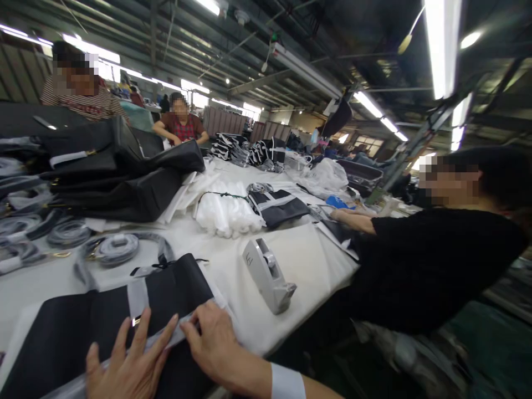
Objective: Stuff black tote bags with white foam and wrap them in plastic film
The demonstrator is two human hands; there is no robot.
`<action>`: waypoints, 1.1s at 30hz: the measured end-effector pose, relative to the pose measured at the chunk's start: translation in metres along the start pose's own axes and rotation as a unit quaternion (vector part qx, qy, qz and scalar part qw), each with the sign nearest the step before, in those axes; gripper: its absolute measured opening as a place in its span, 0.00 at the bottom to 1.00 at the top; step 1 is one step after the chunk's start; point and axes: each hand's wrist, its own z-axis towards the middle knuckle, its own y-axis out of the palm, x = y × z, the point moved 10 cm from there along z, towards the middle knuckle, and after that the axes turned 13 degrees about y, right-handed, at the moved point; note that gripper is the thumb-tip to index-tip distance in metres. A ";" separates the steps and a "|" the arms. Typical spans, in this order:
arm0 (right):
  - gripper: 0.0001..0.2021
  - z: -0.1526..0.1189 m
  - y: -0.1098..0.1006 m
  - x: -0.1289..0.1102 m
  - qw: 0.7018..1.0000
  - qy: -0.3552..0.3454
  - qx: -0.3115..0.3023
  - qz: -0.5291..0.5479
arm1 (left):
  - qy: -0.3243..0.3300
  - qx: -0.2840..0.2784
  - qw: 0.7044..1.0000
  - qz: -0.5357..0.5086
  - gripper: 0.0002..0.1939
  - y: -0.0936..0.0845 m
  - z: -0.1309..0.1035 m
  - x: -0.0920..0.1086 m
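Note:
A black bag (103, 310) lies flat at the table's near left edge, with a whitish strip (138, 296) down its upper part and a small gold clasp. My left hand (131, 360) rests on it, fingers spread, over a translucent wrapped strap (160, 338) that runs across the bag. At the strap's right end my right hand (211, 335) has its thumb and forefinger pinched on it. A white band circles my right forearm. Beyond the bag lies a coiled, wrapped strap (114, 248).
A grey tape dispenser (268, 277) stands right of the bag. Farther back are white rolls (228, 213), another black bag (282, 208) and stacked black bags (120, 177) at left. A person in black (432, 266) works at the right; two people are across the table.

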 end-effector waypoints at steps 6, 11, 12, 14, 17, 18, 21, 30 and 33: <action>0.15 0.003 0.002 0.009 0.998 0.030 -0.047 0.012 | -0.001 0.007 1.000 0.006 0.33 0.000 -0.001 0.000; 0.20 0.007 0.007 0.010 0.994 0.063 -0.081 0.047 | -0.001 0.004 1.000 0.007 0.33 0.002 -0.001 -0.002; 0.20 0.009 0.008 0.009 0.992 0.075 -0.079 0.063 | 0.003 0.003 1.000 0.008 0.33 0.003 -0.001 -0.003; 0.17 0.013 0.010 0.006 0.989 0.085 -0.065 0.099 | 0.011 -0.003 1.000 0.012 0.34 0.005 -0.001 -0.003; 0.12 0.015 0.008 -0.006 0.986 0.061 -0.042 0.147 | 0.001 -0.024 0.999 0.024 0.34 0.004 0.001 -0.005; 0.11 0.015 0.005 -0.008 0.986 0.052 -0.034 0.155 | -0.011 -0.034 0.999 0.030 0.34 0.002 0.003 -0.007; 0.10 0.013 -0.004 -0.007 0.990 0.026 -0.001 0.140 | -0.038 -0.080 0.995 0.036 0.31 -0.003 0.009 -0.010; 0.12 0.020 0.009 -0.012 0.994 -0.093 -0.016 -0.056 | -0.065 -0.110 0.992 0.001 0.27 -0.005 0.017 -0.019; 0.10 0.024 0.008 -0.017 0.994 -0.080 -0.035 -0.071 | -0.054 -0.108 0.993 0.001 0.27 -0.004 0.016 -0.017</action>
